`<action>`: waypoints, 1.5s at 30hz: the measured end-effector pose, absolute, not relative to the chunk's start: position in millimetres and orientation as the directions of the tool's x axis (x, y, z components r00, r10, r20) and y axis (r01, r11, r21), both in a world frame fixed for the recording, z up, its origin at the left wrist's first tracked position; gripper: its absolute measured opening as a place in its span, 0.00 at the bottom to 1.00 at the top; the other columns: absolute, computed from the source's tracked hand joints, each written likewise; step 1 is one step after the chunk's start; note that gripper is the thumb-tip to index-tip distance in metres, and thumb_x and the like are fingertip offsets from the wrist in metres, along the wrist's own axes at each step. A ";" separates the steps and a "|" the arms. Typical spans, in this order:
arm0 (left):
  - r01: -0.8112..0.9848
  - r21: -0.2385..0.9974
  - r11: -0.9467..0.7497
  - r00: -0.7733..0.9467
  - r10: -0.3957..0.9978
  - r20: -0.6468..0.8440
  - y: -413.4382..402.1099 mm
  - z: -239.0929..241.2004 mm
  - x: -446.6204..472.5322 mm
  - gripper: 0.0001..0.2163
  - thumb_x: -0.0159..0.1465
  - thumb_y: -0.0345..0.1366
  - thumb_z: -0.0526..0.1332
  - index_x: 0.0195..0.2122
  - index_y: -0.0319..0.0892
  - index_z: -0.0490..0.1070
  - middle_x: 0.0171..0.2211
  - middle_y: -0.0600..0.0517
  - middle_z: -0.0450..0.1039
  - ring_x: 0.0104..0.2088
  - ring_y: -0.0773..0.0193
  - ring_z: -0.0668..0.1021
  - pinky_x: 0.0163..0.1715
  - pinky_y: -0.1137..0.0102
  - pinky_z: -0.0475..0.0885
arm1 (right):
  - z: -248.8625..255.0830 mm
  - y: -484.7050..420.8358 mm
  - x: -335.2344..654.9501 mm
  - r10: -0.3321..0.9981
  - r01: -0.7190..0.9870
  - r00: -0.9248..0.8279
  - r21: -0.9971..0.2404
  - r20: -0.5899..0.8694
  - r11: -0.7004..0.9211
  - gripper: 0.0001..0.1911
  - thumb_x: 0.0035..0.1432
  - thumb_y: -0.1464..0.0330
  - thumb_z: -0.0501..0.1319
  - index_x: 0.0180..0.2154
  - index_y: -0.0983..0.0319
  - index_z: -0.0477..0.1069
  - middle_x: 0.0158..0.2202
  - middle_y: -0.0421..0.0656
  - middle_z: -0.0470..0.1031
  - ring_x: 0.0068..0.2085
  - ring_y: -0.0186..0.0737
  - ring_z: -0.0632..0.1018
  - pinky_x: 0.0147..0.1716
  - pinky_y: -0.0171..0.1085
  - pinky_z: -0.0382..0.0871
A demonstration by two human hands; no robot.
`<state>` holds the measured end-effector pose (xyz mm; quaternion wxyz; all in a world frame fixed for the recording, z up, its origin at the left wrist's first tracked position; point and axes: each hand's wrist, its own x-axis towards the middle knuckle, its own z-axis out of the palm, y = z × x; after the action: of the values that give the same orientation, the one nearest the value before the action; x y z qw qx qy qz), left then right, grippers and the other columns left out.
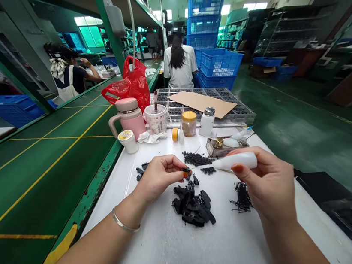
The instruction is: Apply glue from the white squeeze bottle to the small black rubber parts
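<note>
My left hand [159, 176] is closed in a pinch on a small black plastic part [186, 171], held just above the white table [206, 248]. My right hand [268, 183] grips a small white squeeze bottle [237, 161], whose thin nozzle points left and reaches the pinched part. Right below the hands lies a pile of black plastic parts [194, 206]. A heap of tiny black pieces [196, 158] lies just behind the hands. A bundle of thin black pins [242, 198] rests under my right hand.
A pink mug [129, 117], a white cup [155, 118], a yellow-lidded jar [189, 123], a white bottle [207, 121] and a red bag [130, 85] stand at the back. Trays under cardboard [202, 103] lie behind. Green conveyor [46, 154] runs left; a person [178, 65] stands ahead.
</note>
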<state>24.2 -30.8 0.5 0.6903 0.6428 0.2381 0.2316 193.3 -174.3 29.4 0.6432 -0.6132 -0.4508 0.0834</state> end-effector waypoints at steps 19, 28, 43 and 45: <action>0.044 0.999 -0.027 0.776 0.631 -0.017 -36.7 4.7 24.7 0.06 0.51 0.31 0.67 0.30 0.36 0.73 0.30 0.48 0.77 0.29 0.65 0.76 0.31 0.71 0.72 | 22.5 -168.3 181.4 0.630 0.573 0.540 -0.792 0.558 0.211 0.07 0.55 0.63 0.65 0.32 0.59 0.73 0.30 0.40 0.73 0.30 0.35 0.70 0.26 0.33 0.62; 0.038 0.999 -0.024 0.779 0.626 -0.015 -36.3 3.9 24.3 0.06 0.51 0.29 0.66 0.31 0.37 0.73 0.30 0.48 0.77 0.29 0.65 0.77 0.31 0.71 0.72 | 22.3 -168.4 181.0 0.623 0.567 0.549 -0.796 0.557 0.212 0.08 0.55 0.61 0.64 0.31 0.59 0.72 0.30 0.41 0.73 0.30 0.38 0.71 0.27 0.35 0.63; 0.034 0.999 -0.032 0.780 0.626 -0.007 -35.6 3.1 23.9 0.06 0.51 0.29 0.66 0.31 0.37 0.73 0.31 0.48 0.77 0.30 0.65 0.77 0.31 0.71 0.73 | 22.2 -169.3 181.4 0.616 0.564 0.548 -0.794 0.566 0.228 0.06 0.55 0.64 0.64 0.31 0.59 0.72 0.30 0.41 0.72 0.31 0.37 0.71 0.28 0.35 0.62; 0.038 0.999 -0.035 0.778 0.628 -0.008 -35.7 3.7 23.9 0.06 0.51 0.29 0.66 0.31 0.37 0.73 0.31 0.48 0.77 0.30 0.64 0.77 0.31 0.71 0.73 | 22.5 -169.0 180.9 0.618 0.568 0.546 -0.792 0.565 0.223 0.06 0.55 0.63 0.64 0.31 0.59 0.72 0.30 0.41 0.73 0.31 0.38 0.71 0.28 0.36 0.62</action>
<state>23.9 -35.7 3.7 0.6503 0.6826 0.2443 0.2268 180.9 -169.0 22.5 0.6204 -0.6230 -0.4760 0.0203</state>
